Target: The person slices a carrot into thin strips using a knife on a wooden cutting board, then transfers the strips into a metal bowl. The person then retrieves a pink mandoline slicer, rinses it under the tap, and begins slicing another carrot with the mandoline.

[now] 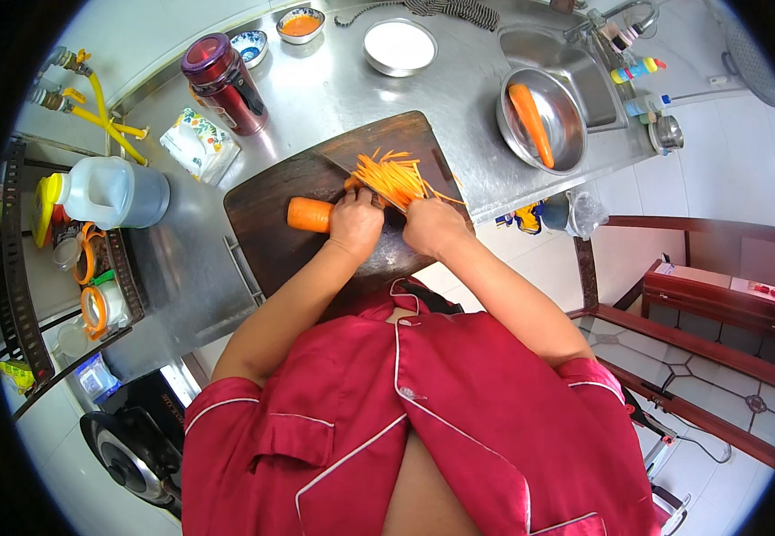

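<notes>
In the head view, two hands meet over a dark board on a steel counter, orange shreds heaped at their far side. The left hand is bent, knuckles up, between the stub of carrot and the near part of the heap; the right hand sits at the heap's near right. Fingertips on both are hidden, so what either one grips cannot be told.

The risks, on judgement: the heap spreads toward the board's right edge, and a nudge that way could spill strands off it. The stub, its rounded side on the wood, could roll near or far if nothing steadies it. No blade shows clearly; should one sit between the hands, their closeness could cause a cut.

The stub lies on the board's left half, its long axis running roughly left to right, one blunt end pointing left and the other toward the left hand. In the bowl at far right, a whole carrot slants from far left to near right.
</notes>
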{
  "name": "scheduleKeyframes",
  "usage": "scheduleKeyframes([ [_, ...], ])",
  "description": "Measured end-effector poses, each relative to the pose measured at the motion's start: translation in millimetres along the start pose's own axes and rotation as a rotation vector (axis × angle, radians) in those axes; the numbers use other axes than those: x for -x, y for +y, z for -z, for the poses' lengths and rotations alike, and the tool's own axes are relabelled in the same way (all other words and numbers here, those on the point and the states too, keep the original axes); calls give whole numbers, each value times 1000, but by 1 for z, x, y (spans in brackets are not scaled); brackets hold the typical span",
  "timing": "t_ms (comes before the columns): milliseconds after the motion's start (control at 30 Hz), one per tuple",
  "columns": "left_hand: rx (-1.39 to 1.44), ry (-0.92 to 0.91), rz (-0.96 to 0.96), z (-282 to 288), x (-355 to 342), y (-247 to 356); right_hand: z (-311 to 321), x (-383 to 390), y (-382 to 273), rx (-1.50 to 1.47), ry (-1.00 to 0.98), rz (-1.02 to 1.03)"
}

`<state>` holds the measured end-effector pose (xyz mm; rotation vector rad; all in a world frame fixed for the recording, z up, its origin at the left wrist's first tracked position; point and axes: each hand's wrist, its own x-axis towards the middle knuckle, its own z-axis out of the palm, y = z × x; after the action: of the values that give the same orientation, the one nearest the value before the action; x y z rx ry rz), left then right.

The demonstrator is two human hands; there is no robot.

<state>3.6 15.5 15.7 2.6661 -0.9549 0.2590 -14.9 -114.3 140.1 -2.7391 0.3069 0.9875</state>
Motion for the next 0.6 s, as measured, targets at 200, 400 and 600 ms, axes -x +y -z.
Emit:
scheduleKeyframes([
  [200, 33, -21, 22, 5, -1, 1, -20, -23, 5, -35, 78, 59],
  [400, 12, 7, 10, 10, -2, 1, -27, -15, 26, -133, 161, 64],
  [600, 35, 28, 27, 6, 1, 0, -19, 6, 24, -57, 97, 53],
])
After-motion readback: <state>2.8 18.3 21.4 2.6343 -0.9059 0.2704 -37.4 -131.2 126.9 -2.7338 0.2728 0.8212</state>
